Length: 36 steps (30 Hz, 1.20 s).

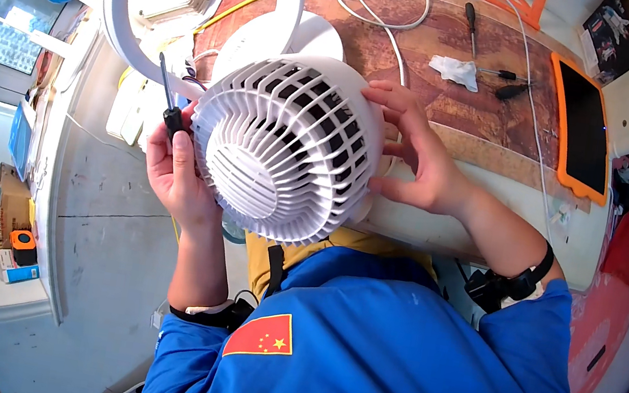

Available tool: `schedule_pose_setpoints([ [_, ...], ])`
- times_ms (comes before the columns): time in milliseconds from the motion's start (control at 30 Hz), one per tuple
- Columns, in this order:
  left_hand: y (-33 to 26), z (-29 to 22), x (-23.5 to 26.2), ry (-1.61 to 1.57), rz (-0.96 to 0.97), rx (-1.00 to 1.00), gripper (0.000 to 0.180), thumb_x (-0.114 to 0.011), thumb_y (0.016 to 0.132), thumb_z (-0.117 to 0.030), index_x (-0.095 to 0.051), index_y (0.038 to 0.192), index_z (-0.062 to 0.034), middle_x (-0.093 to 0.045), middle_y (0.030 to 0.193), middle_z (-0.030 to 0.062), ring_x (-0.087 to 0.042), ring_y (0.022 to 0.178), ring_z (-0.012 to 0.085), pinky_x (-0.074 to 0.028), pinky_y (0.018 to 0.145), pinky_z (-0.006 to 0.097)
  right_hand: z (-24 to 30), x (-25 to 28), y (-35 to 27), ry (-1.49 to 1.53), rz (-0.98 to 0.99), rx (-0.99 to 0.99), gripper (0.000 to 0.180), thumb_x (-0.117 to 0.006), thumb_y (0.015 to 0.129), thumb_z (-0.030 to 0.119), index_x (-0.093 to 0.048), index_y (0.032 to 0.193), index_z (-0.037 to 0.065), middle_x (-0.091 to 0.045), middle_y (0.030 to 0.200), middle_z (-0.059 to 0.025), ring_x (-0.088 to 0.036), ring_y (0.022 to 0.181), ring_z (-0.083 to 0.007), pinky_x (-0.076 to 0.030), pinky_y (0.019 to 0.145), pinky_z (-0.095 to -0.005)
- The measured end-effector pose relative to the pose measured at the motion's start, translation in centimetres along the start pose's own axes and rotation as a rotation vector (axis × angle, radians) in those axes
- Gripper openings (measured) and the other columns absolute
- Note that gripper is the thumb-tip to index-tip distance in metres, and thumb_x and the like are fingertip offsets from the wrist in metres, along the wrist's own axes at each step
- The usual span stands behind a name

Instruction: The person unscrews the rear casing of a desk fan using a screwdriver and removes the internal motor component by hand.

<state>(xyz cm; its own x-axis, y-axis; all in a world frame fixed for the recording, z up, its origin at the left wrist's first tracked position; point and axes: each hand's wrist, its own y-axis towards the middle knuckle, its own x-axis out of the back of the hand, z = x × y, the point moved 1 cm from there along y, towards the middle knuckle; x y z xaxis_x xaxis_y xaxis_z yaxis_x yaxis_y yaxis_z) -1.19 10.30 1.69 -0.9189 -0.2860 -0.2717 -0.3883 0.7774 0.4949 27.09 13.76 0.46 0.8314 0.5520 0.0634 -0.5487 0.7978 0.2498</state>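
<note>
- White fan head w/ spiral grille point(285, 147) is held in the air btwn both hands, above the front edge of the surface point(458, 120), just in front of the chest; nothing is seen propping it from below, so a slackened grip on either side could let it tip or drop.
- Left hand point(175, 170) at 9 o'clock of the grille: fingers curled shut round a black-handled screwdriver point(168, 95) while the palm is also pressed to the rim. Double duty = weak hold; the driver could be slid out, or its shaft, pointing up to 11 o'clock, could be knocked against the white ring guard point(123, 26) behind.
- Right hand point(418, 164) at 3 o'clock: fingers spread, tips pressed on the housing edge. A fingertip could be caught or pinched in the grille slots if the head is twisted.
- White cable point(393, 40) is trailed at 12–1 o'clock behind the fan; a snag could pull the head sideways.
- Spare screwdrivers point(483, 67) and orange-framed tablet point(584, 128) lie at 1–2 o'clock, well apart; risk only if the cable is swept across.
</note>
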Motion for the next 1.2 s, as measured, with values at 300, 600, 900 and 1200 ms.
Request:
schedule_pose_setpoints([
  [300, 0.0, 0.0, -1.9, -0.023, 0.077, 0.018, 0.023, -0.049, 0.096, -0.006, -0.049, 0.115, 0.0060, -0.058, 0.120, 0.0243, -0.056, 0.114, 0.0264, -0.040, 0.101, 0.038, -1.6, -0.2, 1.9, 0.388, -0.036, -0.122, 0.102, -0.077, 0.069, 0.045, -0.016, 0.144, 0.011, -0.032, 0.142, -0.0162, -0.032, 0.133, -0.0271, -0.028, 0.109, -0.0429],
  [600, -0.4, -1.0, -0.1, -0.038, 0.194, -0.014, 0.029, -0.052, 0.094, -0.011, -0.044, 0.118, 0.0032, -0.061, 0.110, 0.0232, -0.061, 0.106, 0.0325, -0.050, 0.091, 0.041, 0.0, 0.9, 4.6, 0.348, 0.047, -0.230, 0.102, -0.073, 0.068, 0.046, -0.020, 0.144, 0.005, -0.035, 0.142, -0.0127, -0.034, 0.132, -0.0237, -0.026, 0.110, -0.0368],
  [900, -1.2, 1.7, 3.2, 0.036, 0.150, -0.036, 0.037, -0.048, 0.097, -0.029, -0.045, 0.116, 0.0032, -0.063, 0.102, 0.0221, -0.064, 0.094, 0.0284, -0.050, 0.080, 0.036, 0.4, 2.8, 6.6, 0.271, 0.106, -0.337, 0.122, -0.072, 0.057, 0.066, -0.019, 0.144, 0.000, -0.034, 0.143, -0.0169, -0.035, 0.133, -0.0265, -0.029, 0.110, -0.0400],
  [1200, -1.7, 3.4, 4.3, 0.133, 0.310, -0.004, 0.039, -0.046, 0.098, -0.030, -0.047, 0.112, 0.0067, -0.063, 0.105, 0.0209, -0.063, 0.091, 0.0208, -0.050, 0.083, 0.032, 0.9, 2.0, 6.5, 0.398, -0.028, -0.334, 0.109, -0.083, 0.053, 0.047, -0.036, 0.139, -0.001, -0.049, 0.134, -0.0189, -0.050, 0.123, -0.0300, -0.040, 0.105, -0.0420],
])
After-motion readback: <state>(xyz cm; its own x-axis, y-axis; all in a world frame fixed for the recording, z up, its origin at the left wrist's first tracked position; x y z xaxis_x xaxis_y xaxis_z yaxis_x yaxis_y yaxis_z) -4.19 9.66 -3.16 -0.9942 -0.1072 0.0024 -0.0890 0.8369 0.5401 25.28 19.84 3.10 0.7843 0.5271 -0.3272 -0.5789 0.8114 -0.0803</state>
